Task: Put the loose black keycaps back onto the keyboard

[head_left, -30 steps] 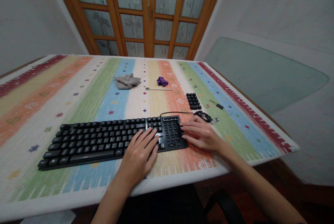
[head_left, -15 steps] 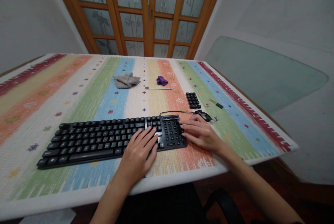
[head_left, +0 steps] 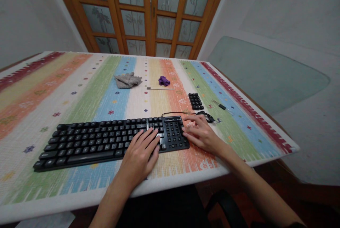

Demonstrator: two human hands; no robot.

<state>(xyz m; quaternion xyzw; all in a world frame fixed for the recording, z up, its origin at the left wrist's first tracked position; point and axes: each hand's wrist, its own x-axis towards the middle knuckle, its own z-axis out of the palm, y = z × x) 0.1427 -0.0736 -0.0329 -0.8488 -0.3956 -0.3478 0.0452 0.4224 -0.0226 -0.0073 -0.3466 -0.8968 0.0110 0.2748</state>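
A black keyboard [head_left: 92, 141] lies across the near part of the table. Its number pad [head_left: 174, 136] at the right end has bare switches without keycaps. My left hand [head_left: 140, 150] rests flat on the keys just left of the pad, fingers stretched out and holding nothing. At the keyboard's right edge is my right hand [head_left: 203, 134], its fingers apart and fingertips at the pad's side. Loose black keycaps [head_left: 195, 101] sit in rows beyond the pad. Behind my right hand lies a coiled black cable [head_left: 206, 116], with a cord running to the keyboard's back.
A keycap puller [head_left: 221, 106] with wire loops lies right of the keycaps. Farther back are a grey cloth [head_left: 128, 80], a purple cloth [head_left: 164, 81] and a thin toothbrush [head_left: 160, 89]. A striped tablecloth [head_left: 87, 97] covers the table, and an armchair [head_left: 225, 206] stands below its front edge.
My right hand's fingers have spread and lifted slightly, the index finger rising away from the others. My left hand stays on the keys. The whole view has shifted a little.
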